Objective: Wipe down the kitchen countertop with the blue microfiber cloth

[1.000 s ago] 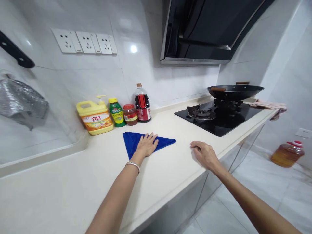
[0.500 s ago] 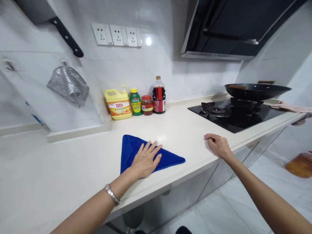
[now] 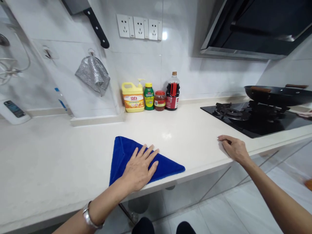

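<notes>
My left hand [image 3: 139, 169] lies flat with fingers spread on a blue cloth [image 3: 122, 152]. The cloth is folded into a triangle and rests on the white countertop [image 3: 73, 162] at its front edge. Part of the cloth is hidden under the palm. Farther right, my right hand [image 3: 235, 149] rests at the counter edge beside the stove, its fingers curled in and nothing visible in them. A silver bracelet [image 3: 89, 215] circles my left wrist.
Against the wall stand a yellow detergent jug [image 3: 133, 100], a green bottle [image 3: 149, 97], a red-lidded jar [image 3: 160, 101] and a dark sauce bottle [image 3: 172, 94]. A wok [image 3: 280, 96] sits on the black gas stove [image 3: 255, 125]. A cleaver [image 3: 96, 27] and silvery cloth [image 3: 94, 74] hang left.
My left hand and the blue cloth have slid left along the countertop. The view has turned left, bringing in a white bottle at the far left. My right hand keeps its place.
</notes>
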`<action>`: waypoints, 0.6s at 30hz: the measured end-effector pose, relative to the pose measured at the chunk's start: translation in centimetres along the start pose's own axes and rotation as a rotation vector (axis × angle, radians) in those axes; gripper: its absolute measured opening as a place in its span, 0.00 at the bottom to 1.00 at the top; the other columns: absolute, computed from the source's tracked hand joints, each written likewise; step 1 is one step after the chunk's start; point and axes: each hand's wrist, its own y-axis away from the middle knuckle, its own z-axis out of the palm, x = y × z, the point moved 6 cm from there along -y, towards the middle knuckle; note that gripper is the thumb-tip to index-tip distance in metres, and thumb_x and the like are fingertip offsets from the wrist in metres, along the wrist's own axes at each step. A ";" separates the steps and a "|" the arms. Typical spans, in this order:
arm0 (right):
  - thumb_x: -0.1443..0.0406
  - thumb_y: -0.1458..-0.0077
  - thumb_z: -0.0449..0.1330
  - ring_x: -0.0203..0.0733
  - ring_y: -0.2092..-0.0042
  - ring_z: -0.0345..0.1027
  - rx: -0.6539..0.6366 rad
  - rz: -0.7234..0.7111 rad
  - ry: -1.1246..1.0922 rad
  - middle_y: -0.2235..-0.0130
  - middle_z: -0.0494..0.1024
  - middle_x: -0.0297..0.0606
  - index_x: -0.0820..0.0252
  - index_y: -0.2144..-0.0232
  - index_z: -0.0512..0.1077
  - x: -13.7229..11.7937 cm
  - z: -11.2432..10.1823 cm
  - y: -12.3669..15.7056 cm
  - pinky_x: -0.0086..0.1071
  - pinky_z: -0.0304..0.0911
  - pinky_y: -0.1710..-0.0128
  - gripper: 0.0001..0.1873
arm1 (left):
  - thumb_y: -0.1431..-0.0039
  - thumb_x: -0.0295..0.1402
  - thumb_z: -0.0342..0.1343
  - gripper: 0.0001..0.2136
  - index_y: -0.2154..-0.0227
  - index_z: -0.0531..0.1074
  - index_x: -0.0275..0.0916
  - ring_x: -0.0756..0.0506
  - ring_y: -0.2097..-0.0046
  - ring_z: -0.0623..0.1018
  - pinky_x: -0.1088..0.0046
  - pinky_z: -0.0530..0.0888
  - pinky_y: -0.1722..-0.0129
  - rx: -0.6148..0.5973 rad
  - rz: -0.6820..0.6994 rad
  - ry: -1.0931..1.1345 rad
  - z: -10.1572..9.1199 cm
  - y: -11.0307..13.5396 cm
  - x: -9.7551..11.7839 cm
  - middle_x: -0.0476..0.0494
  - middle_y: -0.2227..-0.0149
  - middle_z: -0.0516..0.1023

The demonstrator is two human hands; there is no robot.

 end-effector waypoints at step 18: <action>0.58 0.47 0.52 0.50 0.58 0.74 -0.079 0.054 0.094 0.53 0.80 0.36 0.48 0.60 0.77 1.6 0.3 0.5 0.39 0.62 0.54 0.17 | 0.32 0.52 0.35 0.26 0.34 0.51 0.57 0.45 0.29 0.45 0.55 0.42 0.30 -0.113 0.039 0.040 -2.4 4.3 -8.3 0.58 0.30 0.46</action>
